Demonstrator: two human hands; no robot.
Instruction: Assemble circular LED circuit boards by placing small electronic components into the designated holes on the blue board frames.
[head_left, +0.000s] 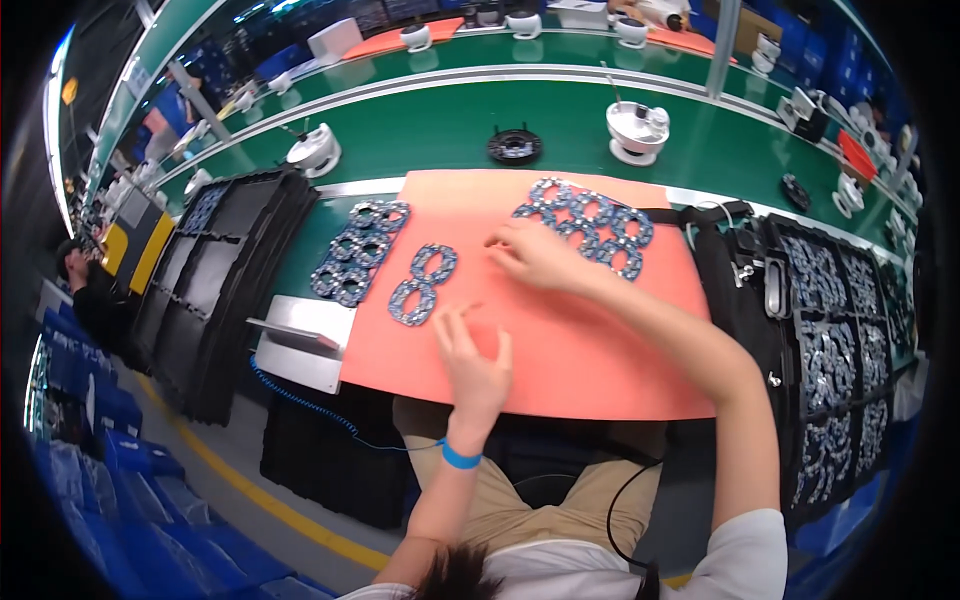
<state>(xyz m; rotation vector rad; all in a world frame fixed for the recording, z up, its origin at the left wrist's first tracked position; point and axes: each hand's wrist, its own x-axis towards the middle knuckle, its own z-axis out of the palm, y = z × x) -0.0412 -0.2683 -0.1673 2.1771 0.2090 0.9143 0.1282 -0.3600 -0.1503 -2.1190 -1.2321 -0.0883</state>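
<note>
My left hand (472,362), with a blue band (461,455) around the wrist, is over the orange-pink mat (600,370). Its fingers are spread, and I see nothing between them. Just beyond its fingertips lies a pair of joined ring-shaped circuit boards (426,268). My right hand (540,256) hovers beside a larger panel of ring-shaped boards (632,228) and covers part of it. Its fingers are loosely bent and apart, with nothing visible in them. Another group of ring boards (350,245) lies along the mat's left edge.
Black trays (215,285) stand at the left; a black tray filled with boards (830,350) is at the right. A silver metal plate (305,340) and a coiled blue cord (300,402) sit near the left edge. Beyond, a green conveyor (430,130) carries white camera housings (638,132) and a black ring part (515,145).
</note>
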